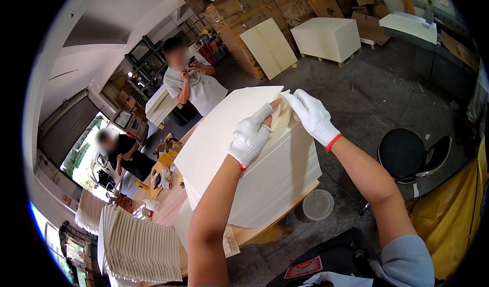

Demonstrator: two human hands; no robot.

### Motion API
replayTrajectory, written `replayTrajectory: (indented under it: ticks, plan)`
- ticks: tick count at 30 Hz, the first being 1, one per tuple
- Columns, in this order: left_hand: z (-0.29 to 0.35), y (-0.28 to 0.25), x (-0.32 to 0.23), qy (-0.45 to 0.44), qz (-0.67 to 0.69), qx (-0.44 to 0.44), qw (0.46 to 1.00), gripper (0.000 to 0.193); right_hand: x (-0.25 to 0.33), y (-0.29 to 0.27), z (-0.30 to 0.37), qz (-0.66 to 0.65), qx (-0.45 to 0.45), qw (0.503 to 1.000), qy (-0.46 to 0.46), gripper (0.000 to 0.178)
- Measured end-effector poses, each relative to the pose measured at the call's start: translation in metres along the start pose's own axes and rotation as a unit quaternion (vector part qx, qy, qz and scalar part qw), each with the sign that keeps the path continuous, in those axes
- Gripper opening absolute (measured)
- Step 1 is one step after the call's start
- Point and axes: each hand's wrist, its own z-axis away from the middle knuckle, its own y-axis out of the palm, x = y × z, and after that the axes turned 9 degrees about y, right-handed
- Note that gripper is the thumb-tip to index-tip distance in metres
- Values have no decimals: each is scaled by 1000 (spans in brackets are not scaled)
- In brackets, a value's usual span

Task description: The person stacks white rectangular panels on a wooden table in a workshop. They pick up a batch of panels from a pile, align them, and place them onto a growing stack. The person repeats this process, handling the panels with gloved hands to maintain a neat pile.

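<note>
A tall stack of large cream-white paper sheets (229,119) stands on the wooden table in front of me. Both my hands, in white knit gloves with red cuffs, are at its far right corner, where several top sheets bend up and fan apart. My left hand (251,136), its thumb and a finger bare out of the glove, grips the raised sheet edges from the left. On the other side, my right hand (309,114) holds the sheet corner, fingers close together and thumb hidden. How many sheets are between the fingers I cannot tell.
Fanned piles of white sheets (140,243) lie at the table's near left. A black stool (402,156) and a round lidded bucket (318,205) stand right of the table. Two people (196,85) are beyond it. A palletised stack (326,38) and cardboard boxes line the back.
</note>
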Motion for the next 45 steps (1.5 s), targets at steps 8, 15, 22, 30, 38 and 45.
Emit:
replayTrajectory:
  ticks: [8,15,22,30,38,45]
  plan:
    - [-2,-2,-2,-30,-62,53,996,39,-6,3,-1,0,-27,999,-35,52]
    - [-3,-1,1,-19,-30,46,998,40,-5,1,-2,5,-29,999,-26,51]
    - [6,3,1,75,-78,-27,994,50,-1,5,2,-20,-13,1000,-13,50]
    - [-5,4,9,8,-52,12,999,49,-8,8,5,-39,-21,998,-43,35]
    - [-23,10,19,-25,-73,11,997,47,-7,6,-3,-80,3,997,20,40]
    - [-2,8,1,-41,-30,11,999,49,-7,5,-2,-58,-11,998,16,44]
